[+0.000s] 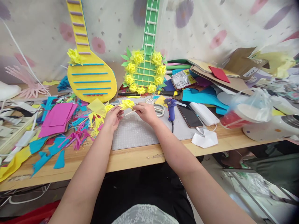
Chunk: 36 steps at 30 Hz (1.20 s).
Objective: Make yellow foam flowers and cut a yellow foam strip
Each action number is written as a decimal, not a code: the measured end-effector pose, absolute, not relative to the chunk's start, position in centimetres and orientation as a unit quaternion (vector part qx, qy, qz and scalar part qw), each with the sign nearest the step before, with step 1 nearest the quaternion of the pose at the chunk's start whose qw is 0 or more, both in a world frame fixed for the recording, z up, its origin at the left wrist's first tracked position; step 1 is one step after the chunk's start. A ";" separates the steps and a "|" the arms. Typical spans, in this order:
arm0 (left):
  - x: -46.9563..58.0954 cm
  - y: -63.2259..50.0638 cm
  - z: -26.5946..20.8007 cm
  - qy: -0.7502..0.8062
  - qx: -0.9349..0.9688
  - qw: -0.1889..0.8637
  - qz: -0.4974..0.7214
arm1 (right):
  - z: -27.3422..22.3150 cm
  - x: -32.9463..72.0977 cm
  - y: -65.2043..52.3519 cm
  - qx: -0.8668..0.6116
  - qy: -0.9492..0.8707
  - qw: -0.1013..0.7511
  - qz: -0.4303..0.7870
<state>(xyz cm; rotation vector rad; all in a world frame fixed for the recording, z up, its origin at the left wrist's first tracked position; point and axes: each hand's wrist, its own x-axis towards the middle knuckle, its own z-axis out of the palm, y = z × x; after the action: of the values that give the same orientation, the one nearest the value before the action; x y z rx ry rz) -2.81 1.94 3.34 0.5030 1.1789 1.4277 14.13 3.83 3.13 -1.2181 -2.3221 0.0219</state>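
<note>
Table (137, 161): two guitars (92, 88) (147, 67); two hands (113, 118) (146, 112) pinching yellow paper (127, 103), one stick (129, 113).

Yellow paper (127, 103) shows above a gridded grey mat (134, 133) on the bench (137, 160); along its back edge, a blue-striped yellow guitar (93, 77) and a yellow-flowered green guitar (146, 71).
</note>
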 end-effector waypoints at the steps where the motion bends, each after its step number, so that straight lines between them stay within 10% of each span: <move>1: -2.8 1.9 3.3 0.502 0.214 0.574 0.611 | 3.1 14.1 3.8 -0.447 -0.857 0.256 0.006; 17: -2.3 1.9 3.0 0.557 0.248 0.526 0.593 | 3.2 13.7 3.5 -0.444 -0.867 0.226 0.002; 27: -1.9 1.4 1.5 0.588 0.474 0.262 0.600 | 2.9 13.4 3.5 -0.444 -0.867 0.225 -0.010; 36: -1.4 1.8 1.5 0.535 0.400 0.308 0.677 | 2.9 13.6 3.7 -0.490 -0.832 0.256 0.036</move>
<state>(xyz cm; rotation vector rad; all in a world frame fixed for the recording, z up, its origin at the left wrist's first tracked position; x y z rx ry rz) -1.42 1.77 1.53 1.0570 1.4158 1.7916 13.62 3.69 2.88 -1.3307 -2.2583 0.0989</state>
